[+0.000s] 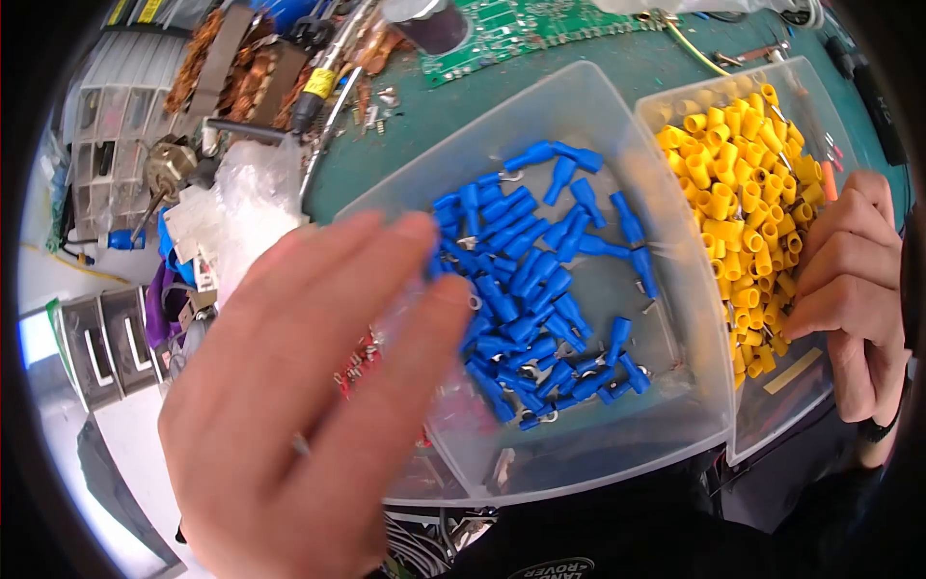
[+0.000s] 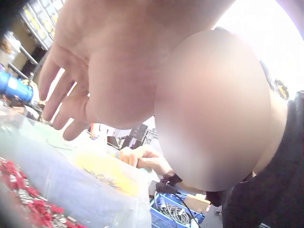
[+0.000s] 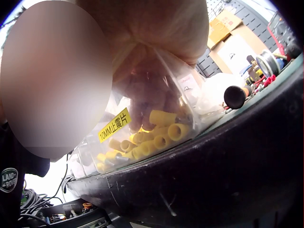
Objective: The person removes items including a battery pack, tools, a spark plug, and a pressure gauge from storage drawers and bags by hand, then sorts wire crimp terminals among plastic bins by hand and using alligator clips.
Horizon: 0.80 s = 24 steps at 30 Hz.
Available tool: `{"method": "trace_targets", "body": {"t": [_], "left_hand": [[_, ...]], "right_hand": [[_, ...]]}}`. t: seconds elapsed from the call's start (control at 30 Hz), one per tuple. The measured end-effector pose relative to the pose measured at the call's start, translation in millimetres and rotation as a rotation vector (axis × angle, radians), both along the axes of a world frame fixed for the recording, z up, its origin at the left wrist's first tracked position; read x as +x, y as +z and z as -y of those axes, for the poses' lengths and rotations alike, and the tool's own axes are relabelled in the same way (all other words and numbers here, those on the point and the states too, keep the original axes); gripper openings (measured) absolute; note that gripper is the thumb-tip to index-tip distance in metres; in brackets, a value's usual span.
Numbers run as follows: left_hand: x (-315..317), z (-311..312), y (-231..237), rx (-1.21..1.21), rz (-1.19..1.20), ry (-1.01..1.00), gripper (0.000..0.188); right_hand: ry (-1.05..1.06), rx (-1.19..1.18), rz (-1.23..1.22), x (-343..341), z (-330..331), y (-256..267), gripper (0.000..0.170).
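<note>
My left hand (image 1: 318,396), blurred in the head view, is raised over the left part of a clear bin (image 1: 694,386), its fingers extended. Its bare palm (image 2: 123,71) shows in the left wrist view. Blue insulated crimp terminals (image 1: 540,280) fill the bin beside its fingertips; red terminals (image 1: 357,362) are partly hidden beneath it. On the right, my right hand (image 1: 849,299) bends its fingers into a second clear bin (image 1: 762,429), down at yellow insulated terminals (image 1: 743,212). Through the plastic the right wrist view shows these fingers (image 3: 147,104); whether they pinch a terminal, I cannot tell.
Behind the bins lie a green circuit board (image 1: 540,34) and a dark cup (image 1: 429,24) on the green mat (image 1: 405,125). To the left are a plastic bag (image 1: 256,198), tools and copper coils (image 1: 193,68). A yellow label (image 3: 114,124) marks the yellow terminals' bin.
</note>
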State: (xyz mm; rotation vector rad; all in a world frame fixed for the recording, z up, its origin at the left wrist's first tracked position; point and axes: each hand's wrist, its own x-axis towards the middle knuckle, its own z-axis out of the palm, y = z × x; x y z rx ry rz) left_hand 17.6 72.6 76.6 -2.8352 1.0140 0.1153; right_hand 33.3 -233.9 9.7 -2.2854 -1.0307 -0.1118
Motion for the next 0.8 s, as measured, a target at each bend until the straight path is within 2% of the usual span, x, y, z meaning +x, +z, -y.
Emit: {"method": "trace_targets", "body": {"t": [0.07, 0.1, 0.13, 0.17, 0.23, 0.3, 0.33, 0.4, 0.43, 0.5, 0.57, 0.63, 0.67, 0.77, 0.8], "left_hand": [[-7.6, -24.2, 2.5, -0.23, 0.006, 0.219, 0.042], [-14.0, -29.0, 4.1, -0.302, 0.003, 0.329, 0.047], [-18.8, -38.3, 4.1, -0.308, 0.021, 0.36, 0.047], [-22.6, -47.6, 5.0, -0.317, 0.04, 0.394, 0.047], [-31.7, -61.3, 5.6, -0.349, -0.015, 0.48, 0.046], [-35.8, -77.6, 3.3, -0.351, -0.159, 0.384, 0.043], [-36.0, -84.3, 1.7, -0.367, -0.141, 0.417, 0.043], [-34.0, -95.5, -3.0, -0.437, -0.427, 0.248, 0.036], [-32.4, -97.6, -4.8, -0.462, -0.415, 0.272, 0.036], [-27.9, -94.4, -9.5, -0.398, -0.63, 0.153, 0.033], [-30.0, -90.1, -21.9, -0.411, -0.621, 0.146, 0.031], [-26.5, -85.1, -26.9, -0.264, -0.25, 0.082, 0.03], [-24.3, -87.1, -39.4, -0.294, -0.051, 0.056, 0.028], [-23.1, -89.1, -42.3, -0.28, 0.019, 0.144, 0.028], [-21.6, -91.3, -44.0, -0.358, 0.012, 0.096, 0.029]], "right_hand": [[0.045, 0.015, 0.014, -4.4, -11.6, -8.8, 0.015], [0.005, 0.167, 0.052, -3.1, -14.5, -10.3, 0.012], [0.126, 0.003, 0.145, 3.8, 1.6, -12.0, 0.016], [0.165, 0.01, 0.162, 2.1, 1.1, -10.3, 0.016], [-0.053, -0.094, 0.002, -16.4, -4.9, -4.8, 0.013], [-0.016, -0.11, 0.045, -15.3, -7.8, -8.7, 0.015], [-0.047, -0.135, 0.043, -15.0, -9.8, -7.3, 0.02], [-0.083, -0.172, 0.035, -13.8, -10.7, -4.2, 0.026], [-0.094, -0.184, 0.027, -12.5, -12.9, -2.8, 0.028], [-0.097, -0.175, 0.011, -10.7, -16.3, -1.8, 0.029], [-0.15, -0.188, 0.003, -15.0, -17.4, -8.6, 0.028], [-0.14, -0.192, -0.008, -15.1, -19.3, -8.5, 0.029], [-0.147, -0.17, -0.01, -15.9, -19.6, -8.1, 0.029], [-0.173, -0.168, -0.007, -16.2, -23.2, -7.0, 0.033], [-0.184, -0.172, -0.018, -16.7, -23.1, -6.9, 0.036]]}}
